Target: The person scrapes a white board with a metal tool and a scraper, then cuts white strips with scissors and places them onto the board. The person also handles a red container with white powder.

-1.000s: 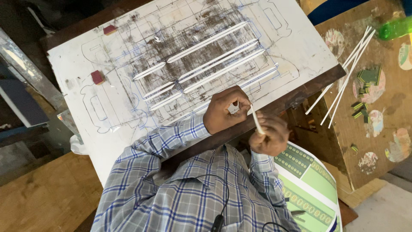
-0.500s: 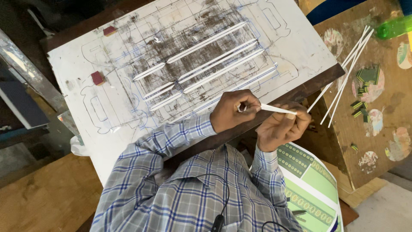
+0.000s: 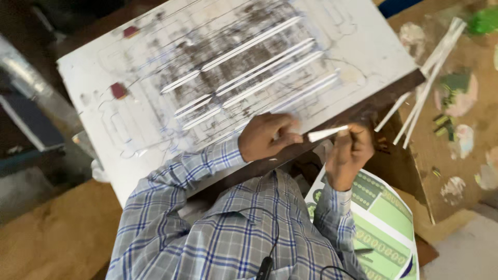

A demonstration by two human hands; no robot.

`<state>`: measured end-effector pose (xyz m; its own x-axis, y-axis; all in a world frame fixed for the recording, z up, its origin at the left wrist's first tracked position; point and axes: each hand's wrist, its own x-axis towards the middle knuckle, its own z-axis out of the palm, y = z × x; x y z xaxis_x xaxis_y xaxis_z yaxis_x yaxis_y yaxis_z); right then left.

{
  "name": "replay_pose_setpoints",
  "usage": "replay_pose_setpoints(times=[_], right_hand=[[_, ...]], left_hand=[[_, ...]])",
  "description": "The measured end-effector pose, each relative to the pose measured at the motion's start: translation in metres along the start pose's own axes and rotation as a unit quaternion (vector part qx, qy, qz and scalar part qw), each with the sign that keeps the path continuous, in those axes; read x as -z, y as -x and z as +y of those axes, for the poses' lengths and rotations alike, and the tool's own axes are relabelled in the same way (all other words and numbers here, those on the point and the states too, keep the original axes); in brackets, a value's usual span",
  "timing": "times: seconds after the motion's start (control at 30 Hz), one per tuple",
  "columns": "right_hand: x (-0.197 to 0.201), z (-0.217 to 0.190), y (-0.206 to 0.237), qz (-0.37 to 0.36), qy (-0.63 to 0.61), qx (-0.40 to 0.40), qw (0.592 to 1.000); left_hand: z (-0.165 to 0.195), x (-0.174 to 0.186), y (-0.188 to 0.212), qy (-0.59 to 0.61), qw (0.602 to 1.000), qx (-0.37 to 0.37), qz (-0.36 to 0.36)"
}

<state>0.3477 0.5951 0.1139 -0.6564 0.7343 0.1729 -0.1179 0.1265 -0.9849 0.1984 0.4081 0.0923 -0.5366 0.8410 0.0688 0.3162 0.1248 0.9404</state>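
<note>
Close below the camera, over the plaid shirt (image 3: 233,233), both hands meet at the near edge of the white board (image 3: 93,88): the right hand (image 3: 350,155) pinches one end of a short white strip (image 3: 327,134), and the left hand (image 3: 267,136) closes its fingertips near the other. Its long axis runs almost level between them, tilted slightly up toward the right. Farther out, similar strips (image 3: 249,46) lie in slanted rows on the board, with loose white sticks (image 3: 430,67) off to the right.

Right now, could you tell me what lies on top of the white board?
Several white strips lie on the white board, over dark scribbles. The left hand covers its near edge, hiding whatever lies beneath.
</note>
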Motion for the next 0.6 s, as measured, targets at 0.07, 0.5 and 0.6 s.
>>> replay_pose_setpoints(times=[0.07,0.5,0.6], right_hand=[[-0.009,0.010,0.018,-0.021,0.018,-0.076,0.997],[0.064,0.036,0.082,0.007,0.230,-0.147,0.962],[0.136,0.072,0.137,0.164,0.312,-0.176,0.919]], left_hand=[[0.003,0.000,0.001,0.037,0.993,-0.109,0.037],[-0.050,-0.054,-0.013,0.493,0.832,0.152,-0.204],[-0.070,-0.044,-0.023,0.365,0.898,0.206,-0.132]])
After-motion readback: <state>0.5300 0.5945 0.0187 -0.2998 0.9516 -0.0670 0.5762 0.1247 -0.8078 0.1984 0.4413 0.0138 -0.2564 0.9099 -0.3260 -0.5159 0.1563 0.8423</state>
